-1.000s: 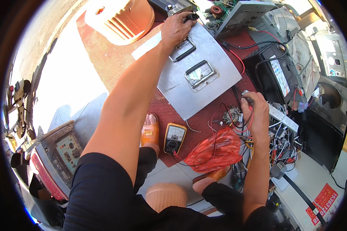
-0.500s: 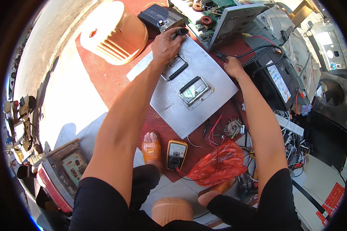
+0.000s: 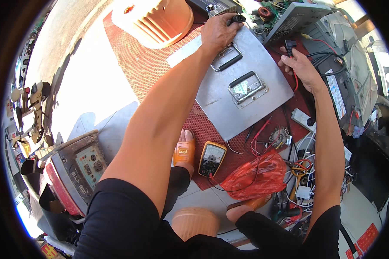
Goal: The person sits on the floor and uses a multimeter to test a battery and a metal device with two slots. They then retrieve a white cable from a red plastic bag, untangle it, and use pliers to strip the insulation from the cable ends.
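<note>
Change over the last half second: the right hand is now farther out from the right edge of the metal case, with a black connector stood up in its fingertips. A red lead shows just below those fingers; whether it joins the connector is hidden. Left hand unchanged relative to the case: at its far edge, fingers curled round a black handle-like piece. Meaning: both hands are now occupied, one at the case, one with a loose connector clear of it.

Hand state: left closed round its piece; right part open, thumb and fingers pinching the connector, remaining fingers loosely bent.

Case: lies flat on the red mat, turned at an angle to the wearer. Dull silver sheet, square-cornered, a dark scuff near its left side. Two folding handles with black grips lie on the face; a pale greenish label shows inside the nearer. Yellow-rimmed multimeter near its lower corner, apart; red plastic bag just beside the meter.
</note>
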Demonstrator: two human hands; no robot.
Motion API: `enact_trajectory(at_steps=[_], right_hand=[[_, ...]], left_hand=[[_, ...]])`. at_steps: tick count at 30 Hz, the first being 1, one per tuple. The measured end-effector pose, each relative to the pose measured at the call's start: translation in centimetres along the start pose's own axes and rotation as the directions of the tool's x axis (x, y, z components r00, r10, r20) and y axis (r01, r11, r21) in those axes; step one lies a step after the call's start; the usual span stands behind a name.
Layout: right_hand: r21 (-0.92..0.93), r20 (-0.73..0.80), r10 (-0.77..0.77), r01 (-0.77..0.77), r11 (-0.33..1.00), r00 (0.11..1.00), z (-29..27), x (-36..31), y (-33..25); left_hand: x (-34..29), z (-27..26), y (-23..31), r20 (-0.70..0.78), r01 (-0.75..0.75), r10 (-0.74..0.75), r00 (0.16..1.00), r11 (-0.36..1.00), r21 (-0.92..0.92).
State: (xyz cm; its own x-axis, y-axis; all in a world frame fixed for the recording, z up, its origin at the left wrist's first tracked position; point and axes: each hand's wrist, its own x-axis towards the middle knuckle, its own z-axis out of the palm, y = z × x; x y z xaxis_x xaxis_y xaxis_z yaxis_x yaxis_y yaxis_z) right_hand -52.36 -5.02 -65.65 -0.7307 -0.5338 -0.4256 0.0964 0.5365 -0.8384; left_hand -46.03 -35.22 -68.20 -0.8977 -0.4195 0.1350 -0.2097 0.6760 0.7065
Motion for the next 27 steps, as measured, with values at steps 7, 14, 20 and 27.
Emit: enact_trajectory(at_steps=[7, 14, 20, 27], right_hand=[[-0.313, 0.005, -0.276, 0.264, 0.912, 0.961, 2.0, -1.4, -8.0], [0.232, 0.208, -0.287, 0.238, 0.943, 0.935, 3.7, 3.0, -10.7], [-0.505, -0.362, -0.569, 0.357, 0.785, 0.739, 5.9, 5.4, -8.8], [-0.468, 0.009, -0.555, 0.494, 0.733, 0.832, 4.8, 7.2, -7.1]], left_hand=[[-0.2, -0.3, 0.2, 0.0, -0.018, 0.018, 1.0, 1.0, -0.011], [-0.1, -0.6, 0.5, 0.056, 0.022, -0.022, 0.998, 1.0, -0.01], [-0.3, -0.5, 0.4, 0.029, 0.008, -0.007, 1.0, 0.999, -0.038], [0.0, -0.3, -0.1, 0.018, -0.035, 0.036, 0.999, 0.999, -0.038]])
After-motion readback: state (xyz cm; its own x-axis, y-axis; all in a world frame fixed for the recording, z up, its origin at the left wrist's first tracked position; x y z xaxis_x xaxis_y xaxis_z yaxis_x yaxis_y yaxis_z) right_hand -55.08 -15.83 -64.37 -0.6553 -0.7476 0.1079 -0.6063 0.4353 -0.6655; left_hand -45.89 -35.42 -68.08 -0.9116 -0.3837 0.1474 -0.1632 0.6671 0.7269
